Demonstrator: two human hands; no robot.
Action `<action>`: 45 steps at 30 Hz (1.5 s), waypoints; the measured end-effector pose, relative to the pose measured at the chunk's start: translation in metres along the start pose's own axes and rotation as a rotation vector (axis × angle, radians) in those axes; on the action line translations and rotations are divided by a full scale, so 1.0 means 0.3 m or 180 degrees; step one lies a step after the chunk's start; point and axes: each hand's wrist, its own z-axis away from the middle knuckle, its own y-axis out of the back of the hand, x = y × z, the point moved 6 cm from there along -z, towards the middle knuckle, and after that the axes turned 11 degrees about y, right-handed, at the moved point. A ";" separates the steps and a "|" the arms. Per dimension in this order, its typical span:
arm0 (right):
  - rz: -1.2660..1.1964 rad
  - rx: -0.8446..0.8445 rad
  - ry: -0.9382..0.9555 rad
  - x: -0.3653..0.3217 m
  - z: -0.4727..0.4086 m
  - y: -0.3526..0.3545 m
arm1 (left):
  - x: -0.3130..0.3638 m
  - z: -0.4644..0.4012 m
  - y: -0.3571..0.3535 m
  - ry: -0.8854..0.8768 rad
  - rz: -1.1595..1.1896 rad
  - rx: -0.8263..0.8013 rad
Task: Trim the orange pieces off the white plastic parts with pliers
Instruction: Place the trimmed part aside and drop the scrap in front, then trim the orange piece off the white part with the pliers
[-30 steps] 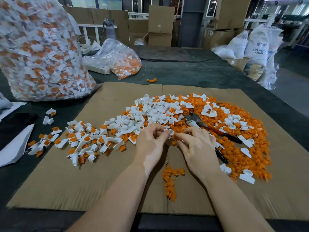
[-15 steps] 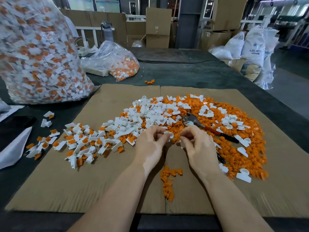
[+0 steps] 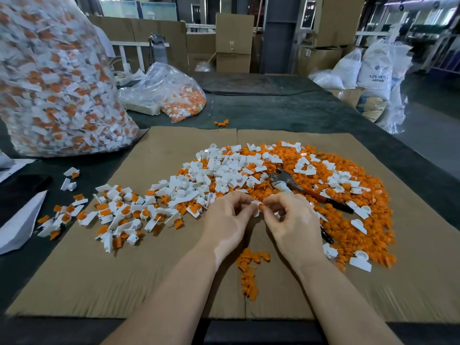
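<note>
A dark green table [image 3: 286, 113] in a warehouse carries a flat sheet of brown cardboard [image 3: 87, 265] that serves as the work surface. Nearest the viewer, a small trail of cut orange pieces [image 3: 249, 270] lies on the cardboard between the two forearms. Just above it the left hand [image 3: 225, 222] and the right hand [image 3: 295, 227] meet over the middle of the sheet, fingers curled, both pinching one small white plastic part [image 3: 256, 204] between them; an orange bit seems to sit at its right end against the right fingertips, though it is too small to be sure. The pliers [image 3: 298, 187] lie unheld on the pile just beyond the right hand, jaws toward the centre and dark handles pointing right. To the left, untrimmed white parts with orange tabs [image 3: 117, 215] are scattered across the cardboard edge. Beyond the hands sits a heap of trimmed white parts [image 3: 224, 170], and to its right a broad spread of orange offcuts [image 3: 361, 220]. Farther back on the left stands a large clear bag [image 3: 57, 83] stuffed with white-and-orange parts, with a smaller clear bag [image 3: 169, 93] beside it. Cardboard boxes [image 3: 234, 43] and white sacks [image 3: 373, 68] fill the background.
</note>
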 end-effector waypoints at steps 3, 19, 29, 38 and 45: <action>0.0043 0.0023 0.0094 -0.006 -0.001 0.000 | 0.001 0.003 -0.002 -0.0067 -0.0106 0.0046; -0.0296 -0.0088 -0.0155 0.023 0.005 -0.016 | -0.017 -0.013 0.006 0.0136 0.0164 0.0047; -0.0265 -0.0281 -0.0096 0.026 0.002 -0.030 | -0.016 -0.013 0.006 0.0126 0.0150 0.0019; -0.0078 -0.0258 -0.0153 0.031 -0.004 -0.020 | -0.017 -0.019 0.001 0.0254 0.0383 -0.0044; 0.1444 -0.1264 -0.1661 0.203 -0.035 0.033 | -0.026 -0.030 -0.004 0.0337 0.0457 0.0010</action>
